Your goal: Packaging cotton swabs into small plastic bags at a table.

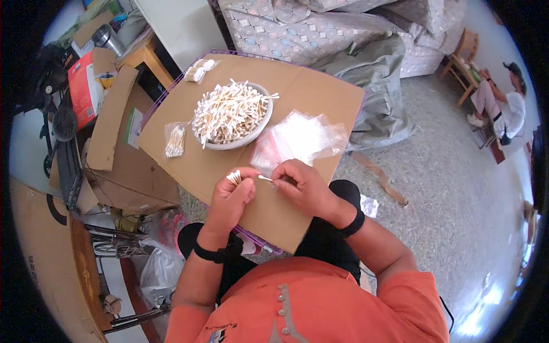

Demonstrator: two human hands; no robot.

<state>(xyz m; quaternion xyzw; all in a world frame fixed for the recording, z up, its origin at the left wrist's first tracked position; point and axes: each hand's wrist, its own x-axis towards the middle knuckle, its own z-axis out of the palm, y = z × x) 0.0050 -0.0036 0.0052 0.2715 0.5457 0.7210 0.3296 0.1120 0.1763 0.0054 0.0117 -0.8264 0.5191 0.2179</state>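
Several cotton swabs (234, 178) stick up in a small bundle from my left hand (231, 197), whose fingers are closed round them. My right hand (303, 187) pinches a single cotton swab (265, 178), its white tip pointing toward the bundle. Both hands are over the near part of a cardboard-topped table (280, 223). Beyond them stands a round bowl (243, 142) heaped with loose cotton swabs (229, 111). Close to my right hand lies a pile of clear plastic bags (300, 137). Two filled bags of swabs, one (175, 141) left of the bowl and one (200, 70) behind it, rest on the cardboard.
Cardboard boxes (128, 171) crowd the left side, near a metal flask (107, 39). A patterned, plastic-covered mattress (314, 34) and a grey cloth (380, 86) lie beyond the table. Far right, another person (509, 108) sits by a wooden chair (462, 63).
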